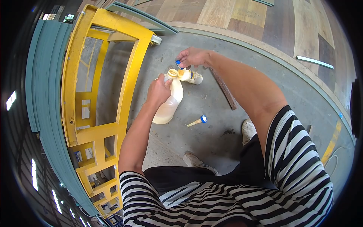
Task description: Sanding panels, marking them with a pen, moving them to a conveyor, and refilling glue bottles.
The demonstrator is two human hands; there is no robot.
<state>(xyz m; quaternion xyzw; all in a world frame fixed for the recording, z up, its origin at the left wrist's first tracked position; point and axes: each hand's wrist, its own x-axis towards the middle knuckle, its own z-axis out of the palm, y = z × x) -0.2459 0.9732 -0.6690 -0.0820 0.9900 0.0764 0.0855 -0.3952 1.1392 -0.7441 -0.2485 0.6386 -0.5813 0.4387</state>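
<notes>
My left hand (159, 90) is closed around the neck area of a large whitish plastic jug (168, 108), whose uncapped mouth faces up. Pinched in the fingers of my right hand (192, 57) is a small blue cap (179, 63), just above the jug's mouth. Close beside the jug is a smaller white bottle (194, 77) with a printed label and an uncapped mouth. Between the jug and my feet, a blue lid with a pale yellowish stem (197, 121) lies on the concrete floor.
A yellow metal frame cart (130, 87) with a caster stands to the left, stacked green-grey boards (45, 83) beyond it. A narrow brown strip (225, 90) lies under my right forearm. Wood-look planks (242, 22) cover the far floor, with a pale strip (314, 62) on them. My shoes (247, 130) are near.
</notes>
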